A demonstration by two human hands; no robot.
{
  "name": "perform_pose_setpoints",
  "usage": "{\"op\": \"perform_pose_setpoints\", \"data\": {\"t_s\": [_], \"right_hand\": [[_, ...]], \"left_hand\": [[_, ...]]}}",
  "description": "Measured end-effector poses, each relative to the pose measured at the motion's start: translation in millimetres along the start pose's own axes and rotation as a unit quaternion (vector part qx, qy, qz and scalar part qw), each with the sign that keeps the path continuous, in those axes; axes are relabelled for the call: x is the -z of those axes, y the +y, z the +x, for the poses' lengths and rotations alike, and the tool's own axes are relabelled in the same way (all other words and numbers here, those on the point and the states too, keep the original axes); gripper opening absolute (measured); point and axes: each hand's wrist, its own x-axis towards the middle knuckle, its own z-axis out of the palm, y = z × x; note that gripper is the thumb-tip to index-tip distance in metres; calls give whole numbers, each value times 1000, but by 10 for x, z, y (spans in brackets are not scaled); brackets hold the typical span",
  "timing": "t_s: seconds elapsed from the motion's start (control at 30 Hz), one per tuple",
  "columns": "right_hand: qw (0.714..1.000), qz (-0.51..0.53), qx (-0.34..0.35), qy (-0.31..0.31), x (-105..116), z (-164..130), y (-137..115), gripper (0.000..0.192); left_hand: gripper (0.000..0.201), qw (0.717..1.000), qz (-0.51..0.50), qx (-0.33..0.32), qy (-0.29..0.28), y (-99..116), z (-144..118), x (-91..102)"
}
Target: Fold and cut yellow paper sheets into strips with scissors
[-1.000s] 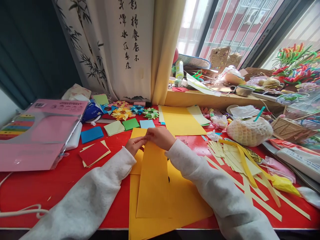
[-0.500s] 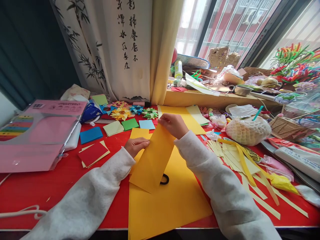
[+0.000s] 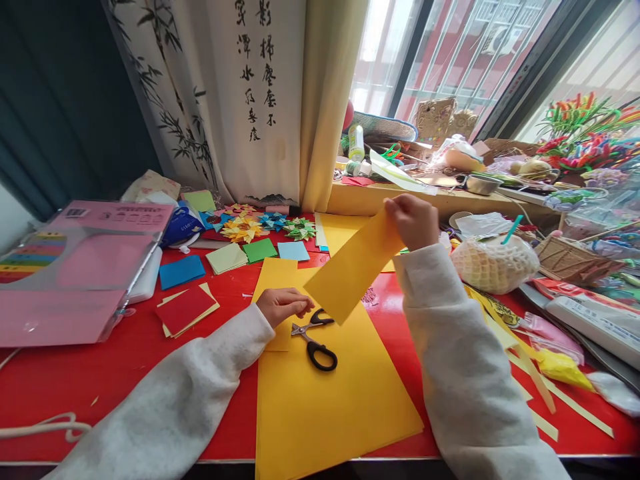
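A rectangular piece of yellow paper [image 3: 353, 267] hangs slanted in the air, its upper right corner pinched in my right hand [image 3: 414, 220]. My left hand [image 3: 284, 305] is over the paper on the table, its fingers drawn together and nothing seen in them. Just right of it, black-handled scissors [image 3: 315, 345] lie with handles apart, one loop partly behind the lifted paper. Beneath them lies a large yellow sheet stack [image 3: 340, 413]. A narrower yellow strip [image 3: 277, 273] lies at its upper left, partly under my left hand.
Small coloured paper squares [image 3: 183, 272] and folded paper flowers [image 3: 245, 228] lie at the back left. A pink paper pack [image 3: 100, 267] is at far left. On the right are cut pale strips [image 3: 575, 400], a netted round object with a straw [image 3: 495, 262] and a basket [image 3: 575, 257].
My right hand has moved right with the yellow paper, and my left hand has let go of it. More of the scissors now shows.
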Motion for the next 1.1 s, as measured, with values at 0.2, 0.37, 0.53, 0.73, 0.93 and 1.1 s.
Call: {"op": "perform_pose_setpoints", "data": {"t_s": [0.2,0.37,0.53,0.73,0.93,1.1], "right_hand": [[988,144,-46,-36,559,129,257,21],[954,261,-1,-150,750,13,-49,19],[901,294,24,-318,540,-127,-455,22],[896,157,145,-390,-326,-414,-784,21],[907,72,137,-392,-727,-639,-863,16],[914,91,132,-373,-816,-703,-847,15]], "left_hand": [[25,998,18,34,46,-67,49,33],[27,994,10,51,95,-73,86,77],[26,994,-26,51,90,-37,74,66],[28,995,-49,37,82,13,61,78],[26,988,-10,67,139,-29,76,110],[30,983,-20,59,171,-84,84,152]]}}
